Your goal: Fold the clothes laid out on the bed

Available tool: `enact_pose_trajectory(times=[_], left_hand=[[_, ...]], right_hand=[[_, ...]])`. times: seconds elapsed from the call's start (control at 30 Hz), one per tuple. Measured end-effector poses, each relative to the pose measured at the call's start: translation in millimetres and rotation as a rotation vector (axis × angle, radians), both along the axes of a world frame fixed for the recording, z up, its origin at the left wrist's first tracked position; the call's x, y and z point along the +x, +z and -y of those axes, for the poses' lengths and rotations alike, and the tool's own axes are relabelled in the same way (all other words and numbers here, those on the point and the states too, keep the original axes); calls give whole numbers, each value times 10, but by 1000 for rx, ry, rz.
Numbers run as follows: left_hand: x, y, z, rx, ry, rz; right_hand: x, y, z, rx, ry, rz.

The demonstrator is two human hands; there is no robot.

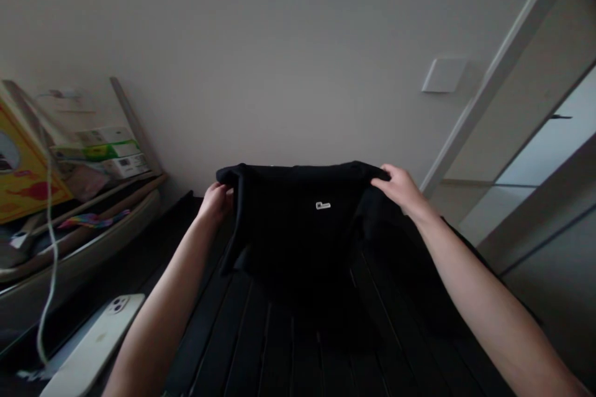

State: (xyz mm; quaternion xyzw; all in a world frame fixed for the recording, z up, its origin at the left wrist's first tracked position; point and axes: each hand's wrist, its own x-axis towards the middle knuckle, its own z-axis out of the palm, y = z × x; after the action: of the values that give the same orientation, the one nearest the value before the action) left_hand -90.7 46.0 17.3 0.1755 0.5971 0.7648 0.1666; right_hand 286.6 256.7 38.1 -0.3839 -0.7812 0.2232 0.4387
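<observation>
The left hand (215,203) and the right hand (399,189) are both clenching the top edge of a black garment (298,229), holding it up well apart. That edge is running crosswise between them as the long axis, while the cloth is hanging down from it toward the person, so it lies between and just below both hands. The right hand is pinching its corner from above; the left is partly hidden behind the fold, and neither is clearly nearer. A small white label (323,205) is showing near the middle of the edge. Beneath is a dark ribbed surface (284,353), possibly more cloth; I cannot tell. A white phone (95,341) is lying off its left edge, near the left forearm.
</observation>
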Motion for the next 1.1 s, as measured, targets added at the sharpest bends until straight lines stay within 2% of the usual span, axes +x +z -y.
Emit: enact_pose_trajectory(times=[0.03, 0.07, 0.1, 0.17, 0.2, 0.3, 0.37, 0.43, 0.57, 0.67, 0.83, 0.93, 1.0, 1.1], left_hand=[[-7, -77, -81, -54, 23, -19], [3, -191, -134, -110, 47, -37], [34, -337, -157, -155, 72, -51], [168, -689, -131, -242, 70, -111], [270, -874, -99, -286, 38, -155], [664, -1351, -11, -567, -241, -449], [930, -1552, 11, -733, -327, -631], [1146, -1668, 18, -862, -374, -796], [1387, -1799, 70, -979, -494, -1047], [1437, -1874, 127, -1003, -463, -1130], [1350, -1915, 63, -1058, -445, -1137], [1259, -1912, -4, -1041, -440, -1173], [1156, -1890, -7, -995, -382, -1169], [851, -1818, 58, -956, -153, -1113]], right_hand=[[-83, -89, -129, 79, -135, 43], [-137, -233, -220, 143, -213, 88], [-165, -422, -267, 190, -249, 138], [-164, -886, -220, 211, -208, 261], [-153, -1135, -134, 181, -168, 337], [-162, -1809, 287, -36, -103, 605], [-219, -2127, 614, -127, -70, 715], [-283, -2327, 907, -99, -105, 746], [-299, -2484, 1322, 10, -179, 667], [-225, -2500, 1513, 69, -150, 589], [-206, -2434, 1621, 56, -157, 614], [-247, -2393, 1589, 70, -96, 679], [-238, -2363, 1544, 61, -46, 671], [-100, -2265, 1426, -38, 50, 534]])
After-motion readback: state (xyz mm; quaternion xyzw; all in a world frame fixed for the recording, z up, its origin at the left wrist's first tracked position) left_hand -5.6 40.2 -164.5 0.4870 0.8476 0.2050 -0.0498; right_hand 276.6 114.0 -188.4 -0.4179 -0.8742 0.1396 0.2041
